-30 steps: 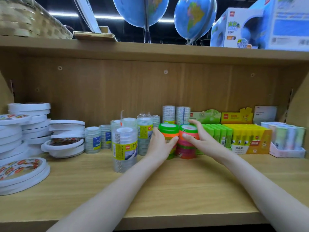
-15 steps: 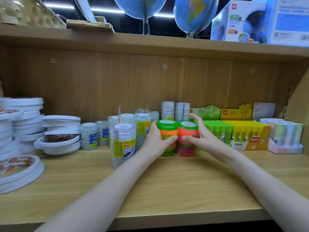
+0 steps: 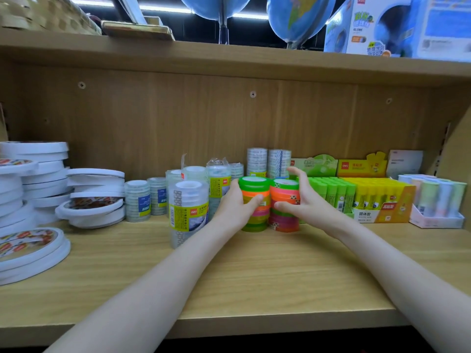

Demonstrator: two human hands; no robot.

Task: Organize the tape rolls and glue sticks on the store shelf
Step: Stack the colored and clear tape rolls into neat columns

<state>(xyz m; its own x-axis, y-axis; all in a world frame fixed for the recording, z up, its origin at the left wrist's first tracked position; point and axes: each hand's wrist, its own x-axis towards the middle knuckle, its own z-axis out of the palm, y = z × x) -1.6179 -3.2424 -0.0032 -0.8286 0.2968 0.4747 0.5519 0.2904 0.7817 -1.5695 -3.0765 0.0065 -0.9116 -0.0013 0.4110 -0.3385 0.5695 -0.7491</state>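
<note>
Two stacks of neon tape rolls stand side by side mid-shelf. My left hand grips the left stack, green on top, thumb across its front. My right hand wraps the right stack from the right, thumb in front, fingers behind. Clear tape packs stand to the left. Green glue sticks and yellow glue sticks fill display boxes to the right.
White double-sided tape rolls pile up at the far left, one flat stack near the shelf's front edge. A tray of pastel glue sticks sits at the right wall. Globes and boxes stand on the upper shelf.
Both hands stay on the neon stacks, which sit close together much as before. My view has shifted slightly; the stacks look barely moved.
</note>
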